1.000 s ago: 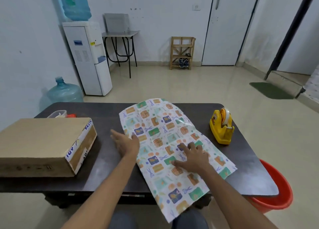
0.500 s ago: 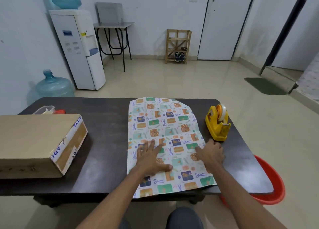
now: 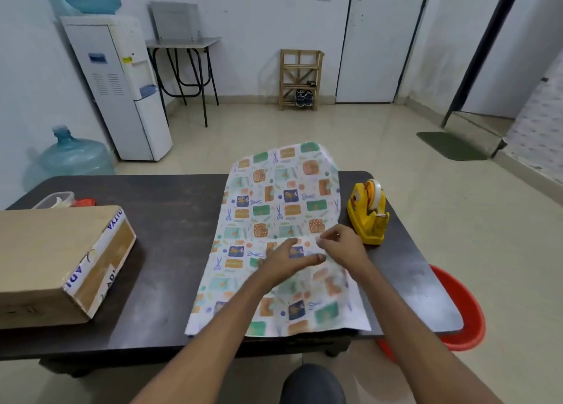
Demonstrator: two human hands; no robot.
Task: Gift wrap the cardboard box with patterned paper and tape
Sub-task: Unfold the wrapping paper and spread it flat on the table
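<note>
Table (image 3: 170,221): dark top, carrying all the work items. Box (image 3: 54,251): plain cardboard, sealed with printed tape, sitting at the left end, well apart from the sheet and not yet placed on it. Paper (image 3: 274,196): patterned side up, laid lengthwise across the middle of the table. Its near edge is at the table's front edge and its far end curls upward past the back edge. A crease runs across it just beyond the hands. Tape dispenser (image 3: 368,214): yellow, standing just beside the sheet's right edge.

Left hand (image 3: 286,262): fingers straight, pressed flat on the sheet, holding nothing. Right hand (image 3: 344,246): fingers curled, pinching a raised bit of the sheet at the crease, though blur softens the detail.

Assessment: the sheet is being laid out and flattened. Recommend the flat hand anchors while the other draws the sheet taut. The curled far end should be pressed down. The pattern should likely face down before the box goes on centre.
</note>
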